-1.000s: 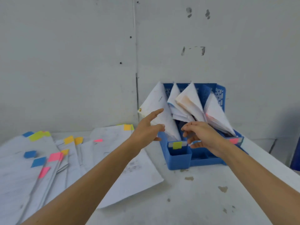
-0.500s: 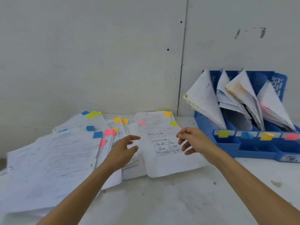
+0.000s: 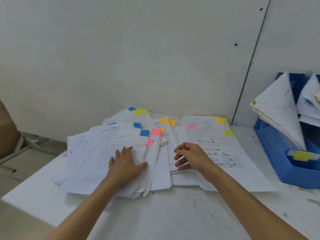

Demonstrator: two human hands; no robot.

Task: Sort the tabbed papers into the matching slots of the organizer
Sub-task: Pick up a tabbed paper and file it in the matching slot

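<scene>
A spread of white tabbed papers (image 3: 223,142) covers the middle of the white table (image 3: 173,213), with blue, yellow, orange and pink tabs along their far edges. My left hand (image 3: 125,164) lies flat, fingers straight, on the blue-tabbed sheet (image 3: 110,153) atop the left stack. My right hand (image 3: 190,157) hovers over the middle sheets with fingers loosely curled, holding nothing. The blue organizer (image 3: 280,148) stands at the right edge, with papers (image 3: 278,108) leaning in its slots and a yellow label (image 3: 301,155) on its front rail.
A grey wall rises right behind the papers. The table's left edge drops off to the floor, where a brown cardboard box (image 3: 7,134) stands at far left. The near part of the table is stained.
Both hands left the organizer and swung left to the loose papers. My left hand came down flat on the left stack. The organizer has slid to the right edge of view.
</scene>
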